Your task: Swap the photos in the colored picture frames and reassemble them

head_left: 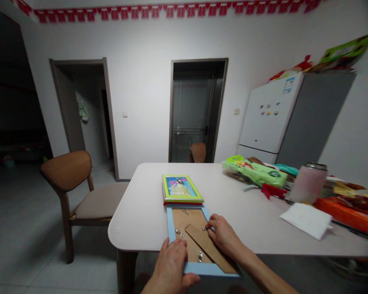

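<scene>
Pale, round-cornered tabletop [150,204] spans the lower centre and right of the view, in a dim, white-walled room. At bottom centre, a light-blue-edged picture frame [171,222] lies back side up, its near end reaching past the tabletop's front edge. Its brown backing board [190,218] carries small silvery metal clips and a slanting brown support leg [209,248]. The left hand [171,259] grips the lower left corner, fingers over the side rail and thumb by the bottom rail. The right hand [222,234] has its fingers bunched narrowly at the right rail, next to a metal clip [203,229]; whether it pinches the clip, I cannot tell. Just beyond, a lime-green framed picture of a figure in a yellow gown [182,190] lies face up over a red layer. Toward the right sit a green plastic package [263,173], a pink tumbler with a dark lid [308,185], a folded white sheet [306,220] and an orange box [346,212]. Wooden chair with a greyish seat [66,171] stands at left; a white-fronted refrigerator [263,114] dotted with magnets rises at upper right, and red fringed bunting [179,10] runs along the top.
</scene>
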`<state>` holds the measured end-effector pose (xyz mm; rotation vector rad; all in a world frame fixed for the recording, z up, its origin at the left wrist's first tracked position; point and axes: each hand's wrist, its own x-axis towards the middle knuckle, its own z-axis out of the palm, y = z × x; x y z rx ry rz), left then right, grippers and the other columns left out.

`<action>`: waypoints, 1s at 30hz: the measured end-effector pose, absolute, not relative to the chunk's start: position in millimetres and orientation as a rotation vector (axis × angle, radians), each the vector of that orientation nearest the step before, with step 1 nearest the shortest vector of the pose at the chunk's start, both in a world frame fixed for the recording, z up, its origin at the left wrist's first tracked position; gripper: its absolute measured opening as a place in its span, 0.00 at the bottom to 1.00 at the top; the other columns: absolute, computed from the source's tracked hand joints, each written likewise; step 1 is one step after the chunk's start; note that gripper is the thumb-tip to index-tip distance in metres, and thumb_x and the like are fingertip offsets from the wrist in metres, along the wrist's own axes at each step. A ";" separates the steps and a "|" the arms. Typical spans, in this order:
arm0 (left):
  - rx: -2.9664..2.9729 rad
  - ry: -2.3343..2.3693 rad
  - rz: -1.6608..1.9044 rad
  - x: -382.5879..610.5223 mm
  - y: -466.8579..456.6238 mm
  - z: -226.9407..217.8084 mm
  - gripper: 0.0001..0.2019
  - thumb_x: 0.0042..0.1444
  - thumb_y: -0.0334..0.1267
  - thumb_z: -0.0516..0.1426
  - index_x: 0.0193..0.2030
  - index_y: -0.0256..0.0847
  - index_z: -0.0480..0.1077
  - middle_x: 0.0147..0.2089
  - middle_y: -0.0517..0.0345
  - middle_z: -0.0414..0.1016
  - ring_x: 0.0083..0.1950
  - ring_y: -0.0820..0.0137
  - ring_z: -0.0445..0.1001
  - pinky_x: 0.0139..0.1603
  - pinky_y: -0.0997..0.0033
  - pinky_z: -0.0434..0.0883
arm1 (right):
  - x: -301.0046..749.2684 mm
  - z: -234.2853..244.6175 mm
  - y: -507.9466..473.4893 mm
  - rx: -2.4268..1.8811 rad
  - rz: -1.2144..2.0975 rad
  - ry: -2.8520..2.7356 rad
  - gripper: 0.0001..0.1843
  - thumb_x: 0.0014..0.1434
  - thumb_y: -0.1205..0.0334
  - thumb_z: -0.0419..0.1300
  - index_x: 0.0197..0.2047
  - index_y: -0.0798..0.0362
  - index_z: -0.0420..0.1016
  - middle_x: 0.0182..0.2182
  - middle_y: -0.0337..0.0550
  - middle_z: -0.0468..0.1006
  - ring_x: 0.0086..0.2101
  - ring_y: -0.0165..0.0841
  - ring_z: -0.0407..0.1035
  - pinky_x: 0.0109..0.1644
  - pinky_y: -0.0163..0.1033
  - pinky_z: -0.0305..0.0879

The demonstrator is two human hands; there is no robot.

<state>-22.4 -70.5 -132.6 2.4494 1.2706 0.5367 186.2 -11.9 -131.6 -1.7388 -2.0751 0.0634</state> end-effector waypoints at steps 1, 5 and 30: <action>2.443 1.276 0.555 -22.6 -70.4 -134.3 0.24 0.41 0.46 0.60 0.45 0.39 0.63 0.55 0.48 0.60 0.57 0.62 0.56 0.59 0.54 0.47 | 187.4 -131.9 -12.9 -1.727 0.070 -2.083 0.13 0.46 0.68 0.48 0.25 0.55 0.74 0.30 0.45 0.70 0.34 0.32 0.62 0.41 0.34 0.56; 2.417 1.286 0.595 -23.8 -68.8 -139.4 0.27 0.41 0.46 0.60 0.48 0.40 0.61 0.55 0.50 0.60 0.57 0.64 0.56 0.59 0.56 0.46 | 192.3 -130.8 -17.6 -1.683 0.113 -2.102 0.14 0.46 0.68 0.48 0.26 0.54 0.75 0.32 0.45 0.70 0.36 0.32 0.62 0.43 0.34 0.56; 2.330 1.220 0.526 -27.2 -70.5 -139.7 0.35 0.36 0.44 0.63 0.52 0.37 0.58 0.55 0.48 0.61 0.57 0.62 0.56 0.60 0.57 0.45 | 126.8 -135.1 54.0 -1.894 0.038 -1.864 0.08 0.49 0.62 0.53 0.30 0.56 0.69 0.28 0.46 0.75 0.30 0.32 0.67 0.31 0.33 0.54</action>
